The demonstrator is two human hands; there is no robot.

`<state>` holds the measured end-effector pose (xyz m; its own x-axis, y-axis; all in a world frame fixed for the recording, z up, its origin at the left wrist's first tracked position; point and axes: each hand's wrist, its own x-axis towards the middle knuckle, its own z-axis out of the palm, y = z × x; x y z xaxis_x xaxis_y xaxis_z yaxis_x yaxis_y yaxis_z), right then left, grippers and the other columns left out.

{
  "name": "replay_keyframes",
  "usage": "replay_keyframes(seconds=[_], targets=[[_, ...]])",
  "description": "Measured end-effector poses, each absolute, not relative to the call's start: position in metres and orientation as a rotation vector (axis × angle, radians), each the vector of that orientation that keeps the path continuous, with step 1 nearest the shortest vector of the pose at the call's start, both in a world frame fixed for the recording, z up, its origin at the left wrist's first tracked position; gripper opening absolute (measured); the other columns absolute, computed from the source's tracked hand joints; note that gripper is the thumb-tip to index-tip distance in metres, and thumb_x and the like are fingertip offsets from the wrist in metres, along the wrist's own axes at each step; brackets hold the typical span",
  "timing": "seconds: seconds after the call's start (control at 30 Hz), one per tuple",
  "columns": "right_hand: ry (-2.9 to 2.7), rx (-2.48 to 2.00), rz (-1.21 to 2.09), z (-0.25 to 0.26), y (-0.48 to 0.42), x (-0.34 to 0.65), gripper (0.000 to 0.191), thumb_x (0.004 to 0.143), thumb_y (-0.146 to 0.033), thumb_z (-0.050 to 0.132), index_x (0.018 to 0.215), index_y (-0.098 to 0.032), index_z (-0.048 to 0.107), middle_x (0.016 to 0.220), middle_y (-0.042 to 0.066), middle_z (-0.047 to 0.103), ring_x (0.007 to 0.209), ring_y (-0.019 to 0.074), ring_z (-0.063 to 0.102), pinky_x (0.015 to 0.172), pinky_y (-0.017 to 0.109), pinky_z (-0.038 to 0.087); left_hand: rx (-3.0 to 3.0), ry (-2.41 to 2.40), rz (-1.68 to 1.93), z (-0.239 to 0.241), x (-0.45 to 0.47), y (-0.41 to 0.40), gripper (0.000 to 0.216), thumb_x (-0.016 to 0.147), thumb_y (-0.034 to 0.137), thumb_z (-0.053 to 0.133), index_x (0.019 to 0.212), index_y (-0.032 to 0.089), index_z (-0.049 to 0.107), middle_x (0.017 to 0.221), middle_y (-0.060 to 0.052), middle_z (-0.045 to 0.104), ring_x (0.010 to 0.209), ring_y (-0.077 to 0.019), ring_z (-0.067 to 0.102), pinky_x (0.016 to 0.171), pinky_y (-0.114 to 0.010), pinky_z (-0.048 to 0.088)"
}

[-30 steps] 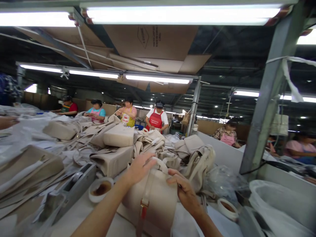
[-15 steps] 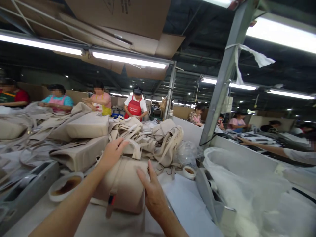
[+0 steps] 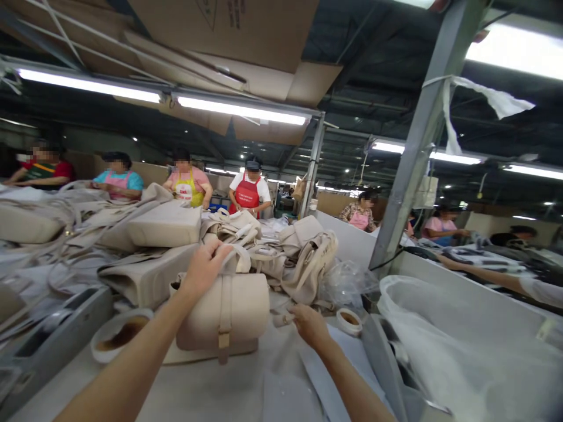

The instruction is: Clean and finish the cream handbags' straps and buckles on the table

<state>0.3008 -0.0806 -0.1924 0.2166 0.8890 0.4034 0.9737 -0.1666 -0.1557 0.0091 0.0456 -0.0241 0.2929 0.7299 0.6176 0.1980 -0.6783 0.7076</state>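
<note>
Bag: small beige barrel-shaped bag of smooth, leather-like material (image 3: 248, 308), on the pale bench (image 3: 206, 395) in front of you. Rounded flap; flat beige closure strap (image 3: 226, 302) down its face, ending at a gold-toned metal buckle (image 3: 224, 339). Behind it, a slumped heap of soft beige bags and straps (image 3: 165, 227); further right, crumpled clear plastic film (image 3: 345, 281), glossy. A round white bowl with brown contents (image 3: 98, 351) sits left of the bag, a smaller round white dish (image 3: 352, 332) to the right.

Orientation: the bag's long axis runs left to right across your view; the buckled face points toward you, closure strap roughly upright.

Hands: your left hand (image 3: 204, 269) lies over the bag's upper left, fingers bent beside a looped beige handle (image 3: 243, 259); cannot tell whether they grip it. Your right hand (image 3: 310, 327), clear of the bag's body, pinches a narrow beige strap (image 3: 280, 320) between fingertips.

Obscured: your left forearm covers the bag's left end; the narrow beige strap's attachment is unclear; both forearms are cut off below.
</note>
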Motion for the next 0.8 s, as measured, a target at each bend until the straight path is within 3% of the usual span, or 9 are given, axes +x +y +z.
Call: replay_keyframes(seconds=[0.13,0.23,0.33,0.43,0.53,0.6,0.67,0.7,0.8], targets=[[-1.865,-2.159,-0.398,-0.216,-0.05,0.29,0.034,0.07,0.001,0.051,0.085,-0.021,0.072,0.086,0.01,0.076,0.082,0.0253,0.07,0.069,0.032,0.05,2.056,0.812,1.399,-0.028,0.008,0.045,0.032,0.085,0.046,0.048,0.066,0.021,0.051,0.058,0.007,0.04,0.062,-0.0146,0.041,0.059,-0.027,0.029],[-1.94,-2.096,-0.518,-0.226,-0.042,0.294,0.038,0.064,0.003,0.05,0.081,-0.023,0.071,0.087,0.01,0.075,0.084,0.0268,0.07,0.075,0.034,0.051,2.048,0.807,1.404,-0.028,0.007,0.049,0.03,0.084,0.044,0.047,0.066,0.02,0.051,0.059,0.006,0.043,0.062,-0.0148,0.043,0.059,-0.027,0.031],[-1.941,-2.047,-0.616,-0.22,-0.042,0.309,0.051,0.069,0.005,0.041,0.098,-0.023,0.071,0.1,0.012,0.075,0.084,0.0247,0.072,0.072,0.031,0.052,2.036,0.811,1.417,-0.028,0.009,0.052,0.029,0.084,0.043,0.047,0.066,0.02,0.052,0.059,0.005,0.045,0.063,-0.0149,0.045,0.059,-0.027,0.032],[-1.851,-1.936,-0.606,-0.194,-0.051,0.319,0.059,0.077,-0.004,0.038,0.127,-0.023,0.061,0.113,0.014,0.071,0.084,0.0246,0.072,0.067,0.031,0.055,2.029,0.81,1.418,-0.028,0.011,0.053,0.028,0.083,0.042,0.047,0.066,0.021,0.052,0.06,0.005,0.045,0.064,-0.0152,0.044,0.06,-0.027,0.031],[-1.685,-1.682,-0.466,-0.146,-0.072,0.308,0.06,0.073,-0.014,0.043,0.132,-0.017,0.057,0.113,0.016,0.067,0.1,0.0291,0.067,0.083,0.038,0.056,2.027,0.795,1.4,-0.028,0.012,0.052,0.027,0.083,0.042,0.047,0.066,0.021,0.051,0.06,0.005,0.045,0.066,-0.0157,0.045,0.061,-0.027,0.031],[-1.593,-1.57,-0.234,-0.109,-0.087,0.286,0.044,0.071,-0.021,0.05,0.11,-0.02,0.069,0.097,0.012,0.069,0.097,0.028,0.066,0.088,0.039,0.054,2.023,0.783,1.389,-0.027,0.012,0.052,0.026,0.082,0.042,0.047,0.067,0.021,0.052,0.061,0.005,0.046,0.066,-0.0161,0.045,0.062,-0.028,0.031],[-1.445,-1.576,0.26,-0.077,-0.101,0.255,0.02,0.078,-0.036,0.056,0.084,-0.023,0.07,0.077,0.005,0.066,0.065,0.0174,0.059,0.056,0.026,0.051,2.017,0.771,1.385,-0.027,0.012,0.051,0.026,0.082,0.042,0.047,0.067,0.021,0.051,0.061,0.005,0.046,0.067,-0.0164,0.045,0.063,-0.028,0.03],[-1.306,-1.559,0.579,-0.065,-0.107,0.238,0.027,0.082,-0.047,0.056,0.078,-0.022,0.066,0.066,0.001,0.061,0.047,0.0108,0.045,0.04,0.02,0.037,2.015,0.765,1.385,-0.027,0.012,0.051,0.026,0.082,0.042,0.047,0.066,0.021,0.051,0.062,0.005,0.046,0.068,-0.0166,0.045,0.064,-0.028,0.03],[-1.025,-1.37,1.363,-0.047,-0.115,0.189,0.049,0.079,-0.067,0.058,0.067,-0.019,0.057,0.051,-0.004,0.053,0.035,0.0011,0.015,0.033,0.013,0.006,2.011,0.751,1.389,-0.027,0.011,0.05,0.025,0.08,0.042,0.048,0.066,0.021,0.051,0.063,0.004,0.048,0.07,-0.0171,0.047,0.065,-0.029,0.031]])
